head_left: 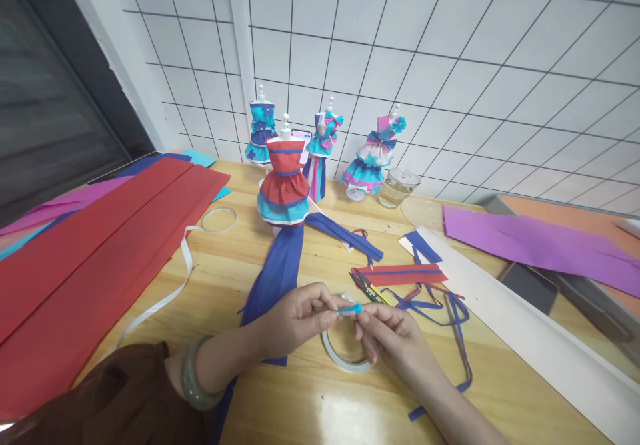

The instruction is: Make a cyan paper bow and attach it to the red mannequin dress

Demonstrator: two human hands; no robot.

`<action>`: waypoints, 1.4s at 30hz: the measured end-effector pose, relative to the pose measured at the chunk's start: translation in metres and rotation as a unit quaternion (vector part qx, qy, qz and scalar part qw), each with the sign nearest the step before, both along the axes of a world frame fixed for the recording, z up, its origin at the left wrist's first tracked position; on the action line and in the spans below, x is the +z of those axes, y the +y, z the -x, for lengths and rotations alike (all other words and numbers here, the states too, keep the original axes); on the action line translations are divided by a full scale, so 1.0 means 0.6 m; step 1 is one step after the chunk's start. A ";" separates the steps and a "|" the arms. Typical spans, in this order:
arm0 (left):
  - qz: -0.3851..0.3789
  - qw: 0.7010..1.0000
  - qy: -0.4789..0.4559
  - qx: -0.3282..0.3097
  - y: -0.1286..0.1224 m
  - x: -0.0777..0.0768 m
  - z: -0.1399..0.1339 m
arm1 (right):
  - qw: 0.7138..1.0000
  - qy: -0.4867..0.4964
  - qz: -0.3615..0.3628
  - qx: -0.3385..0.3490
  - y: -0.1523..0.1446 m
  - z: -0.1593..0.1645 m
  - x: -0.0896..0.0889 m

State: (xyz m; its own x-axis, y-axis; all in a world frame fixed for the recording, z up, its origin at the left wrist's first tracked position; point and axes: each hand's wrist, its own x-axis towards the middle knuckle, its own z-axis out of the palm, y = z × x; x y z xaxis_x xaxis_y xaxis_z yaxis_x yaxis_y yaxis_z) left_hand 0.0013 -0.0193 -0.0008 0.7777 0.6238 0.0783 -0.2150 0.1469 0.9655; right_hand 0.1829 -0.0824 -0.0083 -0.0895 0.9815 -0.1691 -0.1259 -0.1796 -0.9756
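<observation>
My left hand (305, 318) and my right hand (387, 328) meet above the table, both closed in a pinch. Between their fingertips is a small folded strip of turquoise paper (349, 309), each hand gripping one end. Just below them a roll of white tape (345, 365) lies flat, partly covered by my right fingers. Behind my hands rest scissors (369, 289) with yellow and green on them, their handles partly hidden. A dark blue crepe paper length (277, 265) trails under my left wrist from a small dress form (285, 178) dressed in red, blue and turquoise.
Behind stand other dressed forms (370, 161) and a glass of liquid (399, 188). Large red paper (115, 251) and white ribbon (185, 258) lie left. To the right are blue strips (463, 338), a red piece (400, 274), long white paper (520, 325) and purple paper (540, 245).
</observation>
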 end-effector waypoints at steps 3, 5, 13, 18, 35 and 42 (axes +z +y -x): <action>0.001 1.000 -0.004 -0.002 0.000 0.000 0.000 | 1.000 -0.004 0.001 0.000 0.001 0.000 -0.001; 0.006 1.000 -0.005 -0.002 0.001 0.000 -0.001 | 1.000 -0.006 0.001 0.001 0.001 0.000 0.000; 0.178 0.982 -0.057 0.001 0.008 -0.008 -0.004 | 0.994 -0.101 -0.034 -0.013 -0.003 0.009 0.017; 0.243 0.964 -0.100 -0.028 0.010 -0.008 -0.002 | 0.962 -0.242 -0.109 -0.073 -0.007 0.012 0.016; 0.193 0.979 -0.058 -0.007 0.006 -0.005 -0.008 | 0.889 -0.384 -0.244 -0.053 -0.012 0.011 0.013; 0.171 0.984 -0.048 -0.004 0.007 -0.011 -0.008 | 0.885 -0.382 -0.260 -0.052 -0.013 0.011 0.010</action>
